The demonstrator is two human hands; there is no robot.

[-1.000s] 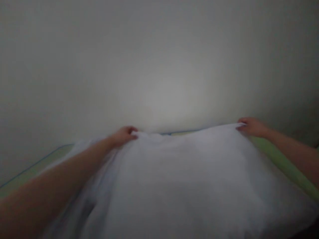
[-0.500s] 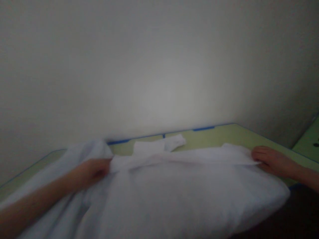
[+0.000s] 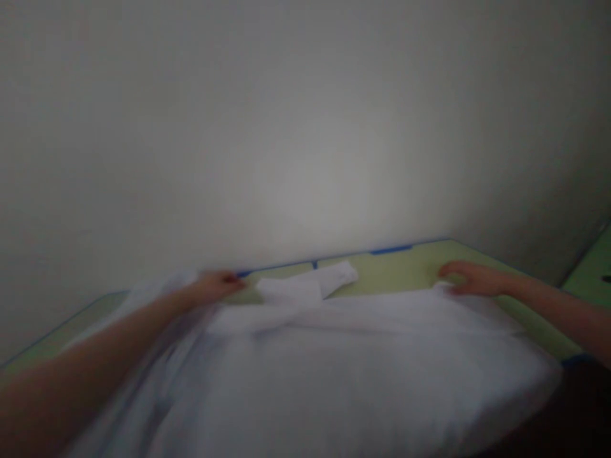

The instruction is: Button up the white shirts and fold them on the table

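A white cloth garment (image 3: 344, 375) lies spread over the table, its near part reaching the bottom of the view. At its far side, a narrow folded strip (image 3: 305, 286) of white cloth sticks out toward the wall. My left hand (image 3: 219, 285) is over the bunched left part, near the far table edge; its fingers are smeared by motion. On the right, my right hand (image 3: 470, 278) is at the garment's far edge, thumb and fingers apart, beside a small raised tip of cloth. Blur hides any finer contact.
The light green table (image 3: 391, 270) has blue edging and stands against a plain grey wall (image 3: 305, 140). Another green surface (image 3: 592, 261) shows at the far right. The lower right corner is dark.
Both hands have moved off their earlier grips on the cloth edge. My left hand went forward and right; my right hand went left and slightly forward, its fingers now parted.
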